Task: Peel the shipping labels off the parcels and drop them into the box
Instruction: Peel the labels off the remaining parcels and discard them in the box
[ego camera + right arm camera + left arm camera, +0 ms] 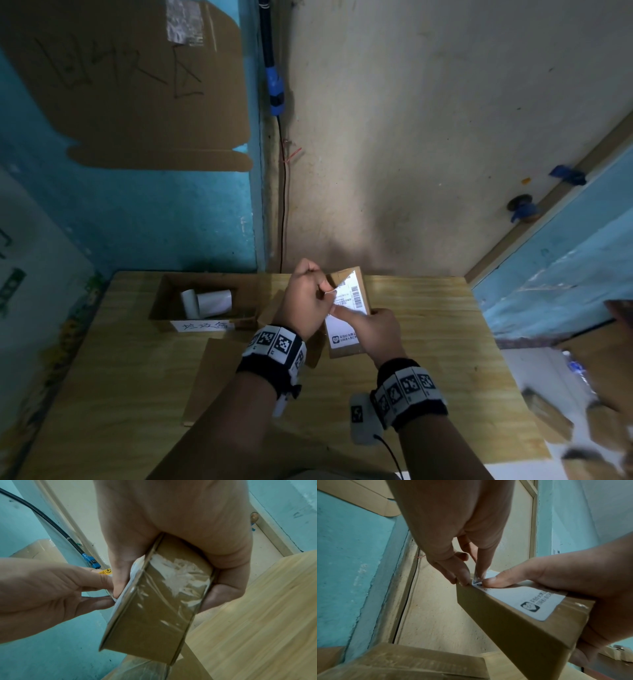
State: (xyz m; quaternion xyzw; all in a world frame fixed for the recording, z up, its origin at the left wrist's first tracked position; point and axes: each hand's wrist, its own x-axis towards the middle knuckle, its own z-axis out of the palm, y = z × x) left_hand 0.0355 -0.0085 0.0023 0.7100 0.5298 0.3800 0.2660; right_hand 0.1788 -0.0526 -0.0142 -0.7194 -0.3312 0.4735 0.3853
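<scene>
left hand fingertips pinched together, right hand curled, thumb extended toward the left

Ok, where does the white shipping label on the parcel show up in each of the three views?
Head: shipping label at centre, on the parcel's top face, between both hands.
Left wrist: label right of centre, facing up.
Right wrist: only its thin white edge beside the thumb.
Shared landmark: the parcel itself.

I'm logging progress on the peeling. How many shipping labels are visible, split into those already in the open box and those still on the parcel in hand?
curled labels in the open box: 2
label on the held parcel, corner pinched by the left hand: 1
Total: 3
</scene>
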